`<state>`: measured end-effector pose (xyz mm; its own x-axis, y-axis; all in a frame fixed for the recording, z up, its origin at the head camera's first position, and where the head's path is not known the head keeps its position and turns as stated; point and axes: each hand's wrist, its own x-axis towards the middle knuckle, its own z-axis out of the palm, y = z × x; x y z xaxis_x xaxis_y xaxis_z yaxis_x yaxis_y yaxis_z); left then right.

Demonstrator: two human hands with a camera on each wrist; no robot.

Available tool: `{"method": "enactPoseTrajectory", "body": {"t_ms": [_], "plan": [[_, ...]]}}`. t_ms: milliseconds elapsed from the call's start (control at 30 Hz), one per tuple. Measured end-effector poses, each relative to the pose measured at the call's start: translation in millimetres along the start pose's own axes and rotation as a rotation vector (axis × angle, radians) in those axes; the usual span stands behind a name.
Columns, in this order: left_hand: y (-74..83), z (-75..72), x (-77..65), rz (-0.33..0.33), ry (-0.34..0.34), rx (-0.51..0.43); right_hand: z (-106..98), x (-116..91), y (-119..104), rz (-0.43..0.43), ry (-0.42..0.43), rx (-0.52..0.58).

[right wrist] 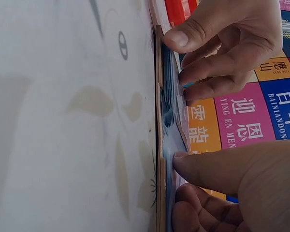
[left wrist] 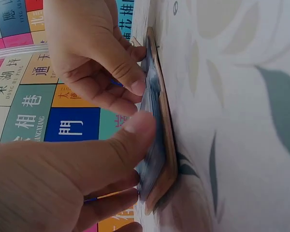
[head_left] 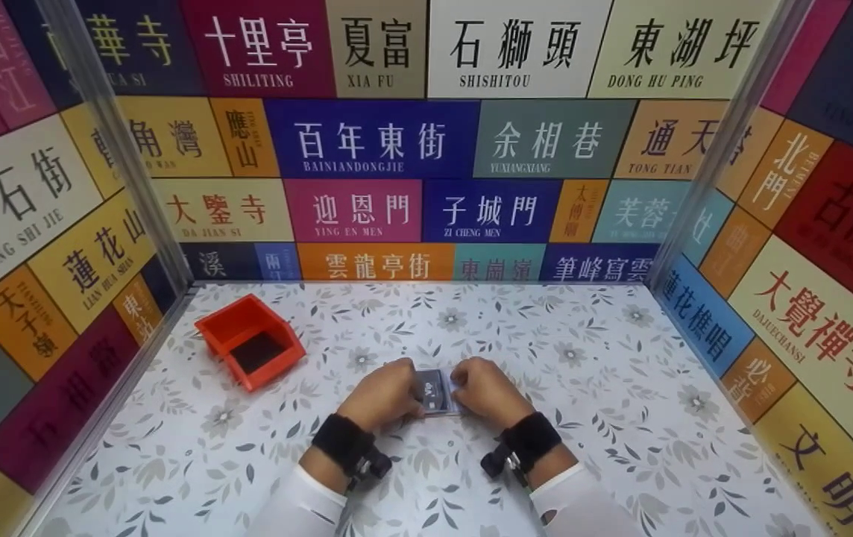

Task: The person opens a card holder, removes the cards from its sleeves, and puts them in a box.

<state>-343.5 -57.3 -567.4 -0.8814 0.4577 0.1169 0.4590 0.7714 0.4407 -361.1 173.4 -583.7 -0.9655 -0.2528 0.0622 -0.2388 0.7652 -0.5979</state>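
Note:
A small card holder lies open on the table between the hands. Its thin brown cover is against the tabletop, with clear bluish sleeves stacked on it. A dark card with white marks shows on its left half. The left hand holds the left side, thumb on the near edge and fingers over the sleeves. At the right side, the right hand pinches the sleeves between thumb and curled fingers. Both hands hide parts of the holder's sides.
An orange-red plastic bin with a dark patch at its bottom stands to the left, beyond the left hand. The table has a leaf-patterned white cover. Colourful sign-printed panels wall it in at the back and both sides.

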Motion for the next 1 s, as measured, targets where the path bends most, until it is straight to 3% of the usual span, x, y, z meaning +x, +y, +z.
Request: {"method": "enactPoseTrajectory", "body": {"t_ms": [400, 567, 800, 1000], "plan": [[-0.5, 0.9, 4.3, 0.045, 0.02, 0.063, 0.2, 0.1, -3.0, 0.042, 0.006, 0.019], [-0.6, 3.1, 4.5, 0.063, 0.032, 0.069, 2.3, 3.6, -2.7, 0.104, 0.039, 0.107], [-1.1, 4.2, 3.5, 0.049, 0.033, 0.056, 6.4, 5.9, -1.8, 0.188, 0.007, 0.367], [-0.8, 5.9, 3.7, 0.044, 0.044, 0.067, 6.4, 6.0, -2.2, 0.177, 0.026, 0.436]]}}
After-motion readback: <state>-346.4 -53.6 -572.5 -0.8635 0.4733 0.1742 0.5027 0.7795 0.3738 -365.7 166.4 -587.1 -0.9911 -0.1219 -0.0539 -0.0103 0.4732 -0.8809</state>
